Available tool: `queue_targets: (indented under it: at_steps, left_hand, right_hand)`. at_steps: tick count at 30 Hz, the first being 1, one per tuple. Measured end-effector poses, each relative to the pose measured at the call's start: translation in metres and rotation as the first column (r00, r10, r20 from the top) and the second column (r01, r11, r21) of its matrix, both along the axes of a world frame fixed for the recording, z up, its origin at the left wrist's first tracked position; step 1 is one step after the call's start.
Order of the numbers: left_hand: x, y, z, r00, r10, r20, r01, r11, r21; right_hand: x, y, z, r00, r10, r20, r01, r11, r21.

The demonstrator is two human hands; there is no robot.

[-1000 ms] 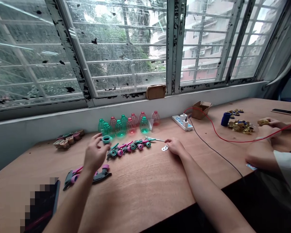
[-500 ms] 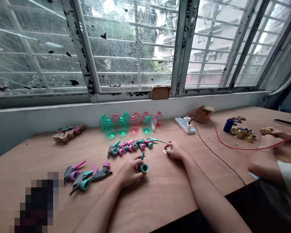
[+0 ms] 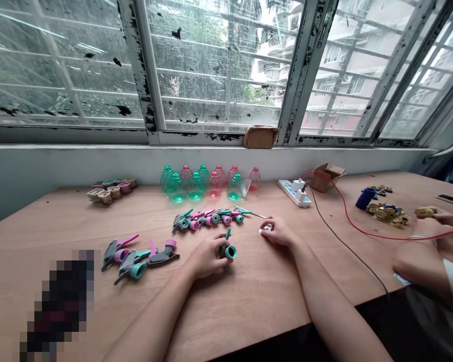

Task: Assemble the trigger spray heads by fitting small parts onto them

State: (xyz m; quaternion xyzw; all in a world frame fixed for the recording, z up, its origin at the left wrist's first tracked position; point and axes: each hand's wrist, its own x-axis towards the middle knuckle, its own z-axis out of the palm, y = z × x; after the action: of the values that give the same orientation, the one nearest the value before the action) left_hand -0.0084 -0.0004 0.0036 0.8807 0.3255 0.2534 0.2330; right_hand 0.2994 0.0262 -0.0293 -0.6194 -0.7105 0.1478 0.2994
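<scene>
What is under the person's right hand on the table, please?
A bit of white washer shows beside the fingertips of the right hand; the rest of it, and whatever else lies beneath the palm, is covered and cannot be seen.

Two bare, slender forearms (image 3: 151, 332) and (image 3: 334, 309) enter from the lower edge of the view, smooth and narrowing gently toward the wrists. The left hand (image 3: 207, 257) and the right hand (image 3: 279, 234) are bare too, slim, with narrow tapering fingers (image 3: 200, 251). The fingernails are too small to make out clearly. Both arms are uncovered as far as the view shows.
</scene>
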Motion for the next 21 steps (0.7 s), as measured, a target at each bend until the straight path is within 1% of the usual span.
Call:
queue_targets:
  at_steps: [2,4,7,9,14,18,21]
  left_hand:
    - [0.000,0.001,-0.001,1.000,-0.004,0.010,0.004,1.000,0.009]
    - [0.000,0.002,-0.002,1.000,-0.009,0.016,0.009,0.999,0.034]
    - [0.001,0.003,-0.004,1.000,0.000,0.024,-0.002,0.997,0.081]
    - [0.001,0.003,-0.005,0.999,0.005,0.033,-0.008,0.995,0.100]
    - [0.002,0.003,-0.007,0.999,0.001,0.046,-0.006,0.993,0.114]
    - [0.002,0.005,-0.008,0.997,0.050,0.060,-0.059,0.987,0.149]
    - [0.003,0.006,-0.009,0.995,0.077,0.067,-0.087,0.985,0.151]
  right_hand:
    - [-0.002,-0.001,0.002,1.000,0.000,0.015,-0.001,0.999,0.036]
    - [-0.008,-0.003,0.004,1.000,0.026,0.007,-0.027,0.998,0.054]
    - [-0.022,-0.006,0.004,0.989,0.114,-0.097,-0.107,0.992,0.068]
    - [-0.035,-0.007,0.003,0.970,0.169,-0.174,-0.152,0.983,0.103]
    - [-0.064,-0.011,0.001,0.927,0.285,-0.243,-0.255,0.956,0.147]
    - [-0.080,-0.016,0.004,0.882,0.308,-0.356,-0.259,0.949,0.181]
    - [-0.087,-0.019,0.007,0.821,0.296,-0.489,-0.251,0.955,0.156]
